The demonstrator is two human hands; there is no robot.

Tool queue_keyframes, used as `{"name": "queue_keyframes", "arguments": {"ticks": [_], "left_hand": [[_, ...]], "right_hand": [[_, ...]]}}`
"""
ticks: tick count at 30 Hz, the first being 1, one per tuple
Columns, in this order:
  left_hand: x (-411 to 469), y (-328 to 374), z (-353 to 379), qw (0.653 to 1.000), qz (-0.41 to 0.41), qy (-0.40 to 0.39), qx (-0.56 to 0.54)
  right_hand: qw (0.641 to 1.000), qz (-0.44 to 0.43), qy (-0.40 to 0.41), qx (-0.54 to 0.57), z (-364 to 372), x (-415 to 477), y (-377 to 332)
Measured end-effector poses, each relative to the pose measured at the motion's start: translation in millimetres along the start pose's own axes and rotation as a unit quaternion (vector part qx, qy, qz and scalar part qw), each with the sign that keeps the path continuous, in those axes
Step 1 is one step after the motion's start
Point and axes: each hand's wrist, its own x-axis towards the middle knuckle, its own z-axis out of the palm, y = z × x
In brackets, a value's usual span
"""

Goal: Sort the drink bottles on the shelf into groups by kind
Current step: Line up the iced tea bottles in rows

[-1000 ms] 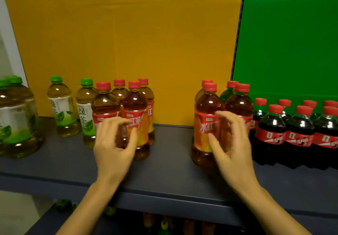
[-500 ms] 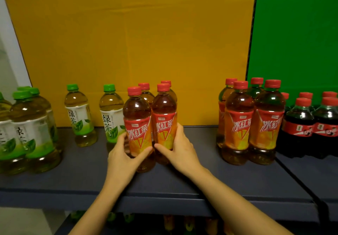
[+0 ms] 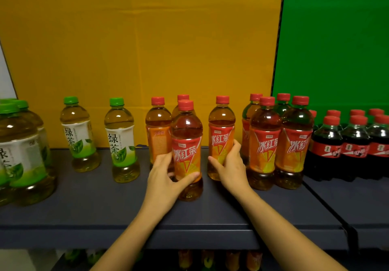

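Observation:
My left hand (image 3: 166,173) grips the front iced red tea bottle (image 3: 186,144) low on its orange label. My right hand (image 3: 230,165) grips a second red tea bottle (image 3: 221,129) just to its right. Two more red tea bottles (image 3: 158,127) stand behind my left hand. A cluster of several red tea bottles (image 3: 280,140) stands right of my right hand. Green tea bottles (image 3: 120,135) with green caps stand to the left, and cola bottles (image 3: 355,144) with red caps fill the far right. All stand upright on the dark grey shelf (image 3: 105,207).
A yellow board (image 3: 136,49) backs the left part of the shelf and a green board (image 3: 336,49) the right. Large green tea bottles (image 3: 19,154) crowd the left edge. A seam (image 3: 324,203) splits the shelf near the cola. More bottles (image 3: 210,260) show on a lower shelf.
My right hand has moved its red tea bottle rightward, away from the left-hand bottle and close to the right cluster. My left hand keeps its grip on the front bottle.

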Motion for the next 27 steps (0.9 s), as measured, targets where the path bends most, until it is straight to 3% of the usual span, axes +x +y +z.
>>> {"name": "queue_keyframes", "arguments": {"ticks": [10, 27], "left_hand": [[30.8, 0.2, 42.8, 0.998, -0.022, -0.006, 0.050], [48.3, 7.8, 67.3, 0.983, -0.054, 0.063, 0.162]], "right_hand": [[0.997, 0.034, 0.061, -0.019, 7.2, 14.8, 4.3], [0.994, 0.036, 0.101, -0.004, 13.0, 17.4, 10.2]]}}
